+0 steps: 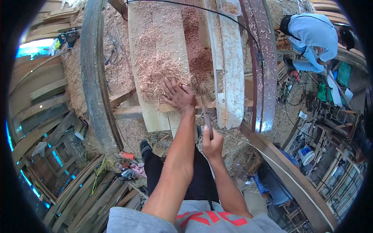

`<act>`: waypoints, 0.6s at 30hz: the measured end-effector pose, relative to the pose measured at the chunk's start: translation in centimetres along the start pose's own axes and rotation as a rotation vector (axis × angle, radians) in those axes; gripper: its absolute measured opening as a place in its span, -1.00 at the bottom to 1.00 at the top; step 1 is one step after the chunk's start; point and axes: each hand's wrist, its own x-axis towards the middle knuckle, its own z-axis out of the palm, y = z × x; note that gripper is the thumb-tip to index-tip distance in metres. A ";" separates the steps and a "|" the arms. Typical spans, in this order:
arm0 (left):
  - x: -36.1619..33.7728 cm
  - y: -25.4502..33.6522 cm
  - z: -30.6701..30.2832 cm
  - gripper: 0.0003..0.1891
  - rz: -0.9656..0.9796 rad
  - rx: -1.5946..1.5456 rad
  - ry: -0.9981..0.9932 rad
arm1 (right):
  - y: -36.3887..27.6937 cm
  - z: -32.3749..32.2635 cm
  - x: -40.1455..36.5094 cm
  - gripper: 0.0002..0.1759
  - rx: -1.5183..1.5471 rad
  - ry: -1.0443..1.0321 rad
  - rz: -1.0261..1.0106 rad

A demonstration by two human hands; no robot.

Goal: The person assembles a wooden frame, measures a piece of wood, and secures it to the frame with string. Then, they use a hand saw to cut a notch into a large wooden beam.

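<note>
My left hand [178,95] lies flat with fingers spread on a heap of pale wood shavings [159,73]. Under the shavings is a wide light-coloured plank [157,120], running away from me. Close to the plank's right edge, my right hand [212,143] is wrapped round the brown handle of a blade tool [207,118]. Its narrow blade points away from me, just right of my left hand, and shows almost edge-on. A wooden crosspiece [130,112] passes beneath the plank.
A thick grey beam [93,77] stands left of the plank; a white-faced timber [233,89] and a dark red one [264,58] lie to the right. A black cable [229,17] crosses above. Another person [312,37] crouches at the upper right. Stacked boards [81,190] fill the lower left.
</note>
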 end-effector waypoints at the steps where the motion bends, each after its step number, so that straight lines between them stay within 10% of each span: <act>1: 0.0 -0.1 -0.2 -0.35 -0.009 -0.025 -0.010 | 0.1 0.3 0.1 -0.47 0.013 0.018 -0.017; 11: 1.0 -6.3 -4.0 -0.38 0.870 -0.102 -0.274 | -0.4 0.7 0.0 -0.50 -0.006 0.053 -0.077; 18: 3.0 -2.4 -1.4 -0.44 0.538 -0.101 -0.121 | -1.0 0.8 0.1 -0.51 -0.041 0.059 -0.064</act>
